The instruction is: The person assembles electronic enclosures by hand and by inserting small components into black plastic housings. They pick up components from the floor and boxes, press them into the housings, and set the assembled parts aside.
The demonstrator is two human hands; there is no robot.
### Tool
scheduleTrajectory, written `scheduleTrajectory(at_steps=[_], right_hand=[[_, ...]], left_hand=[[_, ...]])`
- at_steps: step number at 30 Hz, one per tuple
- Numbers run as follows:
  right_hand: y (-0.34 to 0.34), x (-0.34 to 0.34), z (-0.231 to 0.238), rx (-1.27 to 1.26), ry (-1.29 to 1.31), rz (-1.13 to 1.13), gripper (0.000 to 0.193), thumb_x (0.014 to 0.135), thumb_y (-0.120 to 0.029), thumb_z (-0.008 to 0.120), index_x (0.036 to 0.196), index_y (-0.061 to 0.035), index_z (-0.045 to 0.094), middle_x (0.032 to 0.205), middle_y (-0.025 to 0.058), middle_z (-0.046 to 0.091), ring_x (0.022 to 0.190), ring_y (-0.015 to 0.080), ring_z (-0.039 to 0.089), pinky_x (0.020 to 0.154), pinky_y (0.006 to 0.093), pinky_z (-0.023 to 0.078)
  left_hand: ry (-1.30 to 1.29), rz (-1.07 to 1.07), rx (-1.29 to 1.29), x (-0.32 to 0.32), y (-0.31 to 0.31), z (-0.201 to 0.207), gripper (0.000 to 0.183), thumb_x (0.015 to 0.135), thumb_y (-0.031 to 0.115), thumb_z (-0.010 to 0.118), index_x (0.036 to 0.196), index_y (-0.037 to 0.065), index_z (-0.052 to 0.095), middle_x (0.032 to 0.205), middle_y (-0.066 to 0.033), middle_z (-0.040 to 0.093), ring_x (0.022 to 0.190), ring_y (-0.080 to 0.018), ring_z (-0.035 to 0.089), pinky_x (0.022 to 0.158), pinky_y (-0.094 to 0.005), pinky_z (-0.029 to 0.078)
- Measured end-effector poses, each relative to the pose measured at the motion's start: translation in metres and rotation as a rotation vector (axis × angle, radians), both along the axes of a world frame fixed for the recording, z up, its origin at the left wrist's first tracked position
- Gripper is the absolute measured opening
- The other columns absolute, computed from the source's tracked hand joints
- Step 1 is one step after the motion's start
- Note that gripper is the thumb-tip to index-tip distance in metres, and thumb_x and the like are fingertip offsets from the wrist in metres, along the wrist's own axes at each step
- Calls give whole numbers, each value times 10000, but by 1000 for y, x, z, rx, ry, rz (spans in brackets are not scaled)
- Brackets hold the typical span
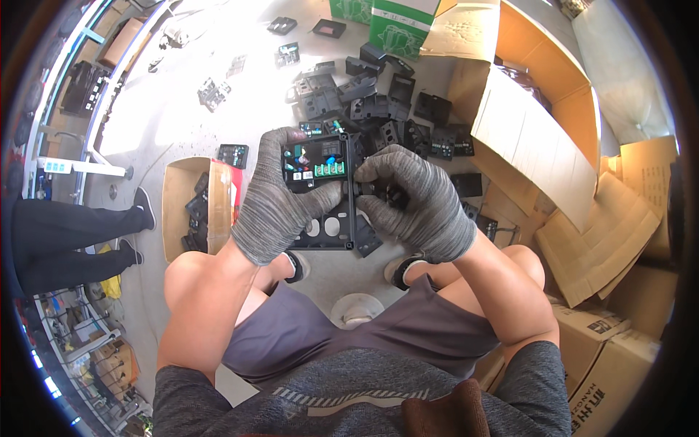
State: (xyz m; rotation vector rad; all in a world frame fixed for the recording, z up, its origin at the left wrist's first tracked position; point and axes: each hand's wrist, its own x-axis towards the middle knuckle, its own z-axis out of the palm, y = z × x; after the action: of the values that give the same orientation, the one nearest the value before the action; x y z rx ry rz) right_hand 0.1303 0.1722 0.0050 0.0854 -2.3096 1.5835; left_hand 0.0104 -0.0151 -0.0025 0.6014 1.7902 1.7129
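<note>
In front of me my left hand (271,200), in a grey knitted glove, grips the left side of a black plastic housing (342,237). The thumb lies across its face. A circuit board with a green terminal block (329,170) shows in the upper half; two large holes pierce the lower part. My right hand (426,204), gloved alike, is closed at the housing's right edge. Its fingers and thumb pinch around a small dark part there, too hidden to name. Beyond both hands lies a heap of similar black housings (368,95), some with circuit boards showing.
An open cardboard box (173,207) holding black parts stands to the left. Green boxes (400,28) are at the far side, a large open carton (535,120) at the right. Cardboard sheets and cartons (593,328) fill the near right. Another person's legs (80,226) show by the left shelving.
</note>
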Motion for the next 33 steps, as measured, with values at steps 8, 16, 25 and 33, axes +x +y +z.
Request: scheduleTrajectory(at_steps=[8, 16, 25, 33], right_hand=[[-4, 0, -2, -191, -421, -59, 232, 939, -226, 726, 1011, -10, 683, 716, 76, 646, 634, 95, 578, 609, 290, 510], [-5, -3, 8, -437, -745, -37, 274, 1012, -257, 618, 1076, 6, 659, 788, 128, 645, 641, 270, 585, 643, 345, 517], [9, 8, 5, -93, -296, 57, 282, 886, -115, 723, 1126, -38, 598, 822, 71, 632, 616, 100, 567, 564, 290, 503], [9, -1, 2, -393, -825, 86, 283, 1008, -279, 632, 1089, -8, 620, 734, 113, 635, 572, 127, 574, 557, 325, 510]], left_hand=[[98, 40, -32, 5, 3, -2, 738, 765, 65, 853, 1316, 71, 361, 1123, -125, 615, 976, -162, 673, 805, -291, 602], [223, 9, -90, 6, 7, -3, 781, 741, 70, 875, 1325, 86, 356, 1129, -112, 630, 957, -149, 675, 781, -292, 597], [91, 38, -28, 6, 8, 1, 793, 733, 62, 875, 1334, 86, 358, 1136, -117, 623, 961, -152, 669, 783, -284, 596], [215, 13, -63, 7, 8, -6, 802, 737, 78, 882, 1344, 78, 358, 1152, -124, 621, 980, -162, 666, 803, -286, 593]])
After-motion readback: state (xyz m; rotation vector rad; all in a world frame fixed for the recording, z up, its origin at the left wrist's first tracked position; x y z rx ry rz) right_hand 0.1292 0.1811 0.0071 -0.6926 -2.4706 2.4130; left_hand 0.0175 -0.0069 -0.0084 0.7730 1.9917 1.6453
